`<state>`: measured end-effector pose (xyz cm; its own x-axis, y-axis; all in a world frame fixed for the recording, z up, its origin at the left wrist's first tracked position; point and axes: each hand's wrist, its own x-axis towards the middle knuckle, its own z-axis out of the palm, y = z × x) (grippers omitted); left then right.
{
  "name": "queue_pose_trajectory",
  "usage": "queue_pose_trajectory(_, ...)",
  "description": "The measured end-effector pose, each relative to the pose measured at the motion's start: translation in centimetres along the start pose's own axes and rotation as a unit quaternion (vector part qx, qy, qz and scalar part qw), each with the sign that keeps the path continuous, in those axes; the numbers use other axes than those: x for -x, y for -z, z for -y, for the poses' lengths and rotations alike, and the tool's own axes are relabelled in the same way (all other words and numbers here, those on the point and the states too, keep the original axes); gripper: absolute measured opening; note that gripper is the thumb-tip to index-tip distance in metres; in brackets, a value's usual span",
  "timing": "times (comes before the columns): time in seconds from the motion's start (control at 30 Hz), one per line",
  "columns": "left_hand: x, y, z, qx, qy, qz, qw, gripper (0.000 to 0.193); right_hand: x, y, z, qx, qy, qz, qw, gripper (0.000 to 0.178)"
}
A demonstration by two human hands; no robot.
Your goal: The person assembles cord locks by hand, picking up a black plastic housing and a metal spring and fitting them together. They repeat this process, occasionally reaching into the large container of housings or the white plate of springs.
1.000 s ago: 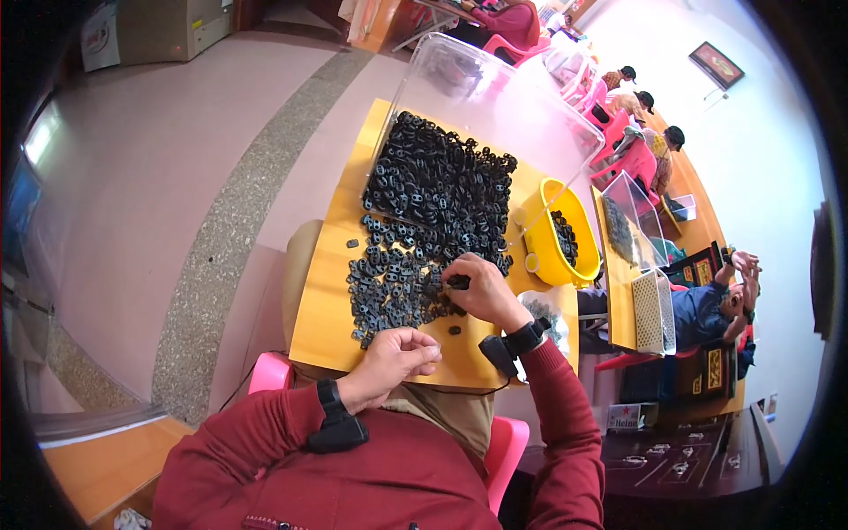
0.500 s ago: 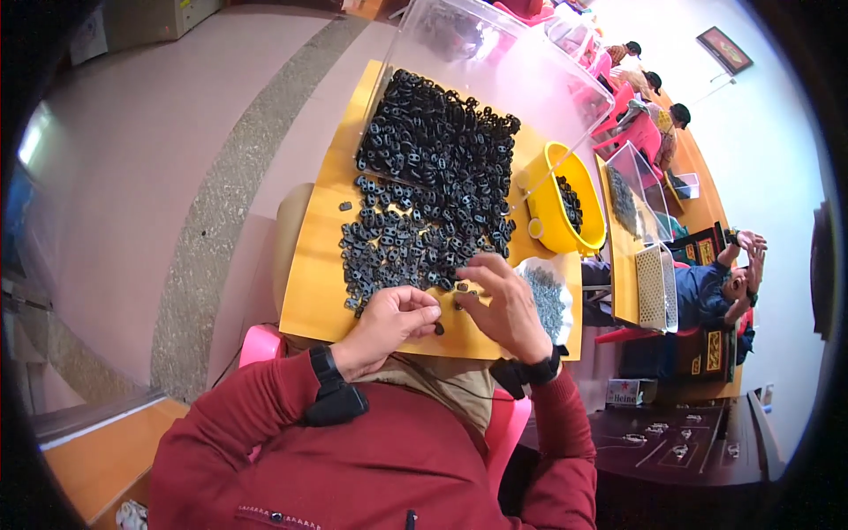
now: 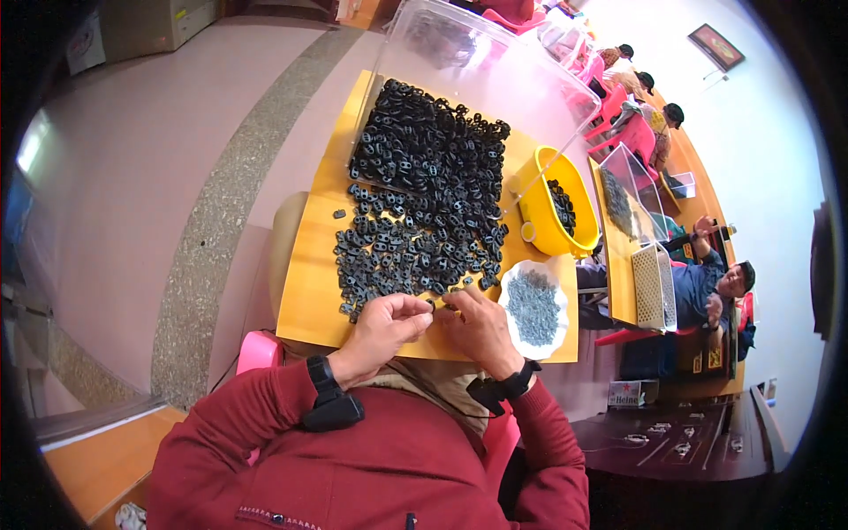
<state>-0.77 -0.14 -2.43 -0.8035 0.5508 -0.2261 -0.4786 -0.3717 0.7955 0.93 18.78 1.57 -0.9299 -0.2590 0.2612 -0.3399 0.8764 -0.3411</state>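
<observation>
View from the head camera over a yellow bench [image 3: 309, 291] standing on a pale pink floor [image 3: 177, 141] crossed by a grey speckled band [image 3: 212, 256]. A heap of small black parts [image 3: 424, 203] covers most of the bench top, spilling from a clear plastic bin [image 3: 477, 62] at its far edge toward the near edge. The left hand [image 3: 384, 322] and right hand [image 3: 481, 327] meet at the near edge of the heap, fingers [image 3: 415, 305] curled and drawn together over a small black piece [image 3: 435, 305] between them; whether either hand actually pinches it cannot be told. Both wrists carry black bands, and the sleeves are dark red. Just right of the right hand lies a white dish [image 3: 558, 340] of small grey metal pieces [image 3: 533, 305]. Beyond it stands a yellow bucket [image 3: 552, 230] holding more black parts. To the right, further benches with pink chairs [image 3: 632, 137] extend along a white wall, where other people sit at work.
</observation>
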Motion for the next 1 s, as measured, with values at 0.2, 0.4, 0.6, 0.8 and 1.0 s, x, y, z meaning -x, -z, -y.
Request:
queue_pose_trajectory(0.2,0.1,-0.1,-0.4,-0.004,0.001,-0.01,1.0,0.02,-7.9,3.2,-0.4,0.048,0.043,-0.045,0.997,0.031)
queue_pose_trajectory(0.4,-0.2,0.0,0.0,-0.01,0.007,0.005,1.0,0.02,-17.4,3.2,-1.2,0.126,0.073,0.09,0.985,0.075)
queue_pose_trajectory(0.6,-0.1,0.1,0.2,-0.03,0.0,-0.003,1.0,0.019,-21.1,-0.2,-1.4,0.163,0.053,0.096,0.981,0.073)
queue_pose_trajectory(0.8,-0.1,0.4,0.3,-0.052,-0.022,0.001,0.998,0.018,-21.6,-2.0,-2.2,0.218,0.073,0.073,0.97,0.048)
queue_pose_trajectory(1.0,-0.2,0.3,0.2,-0.043,-0.019,0.007,0.999,0.018,-21.8,-3.2,-4.2,0.202,0.096,-0.007,0.975,0.027)
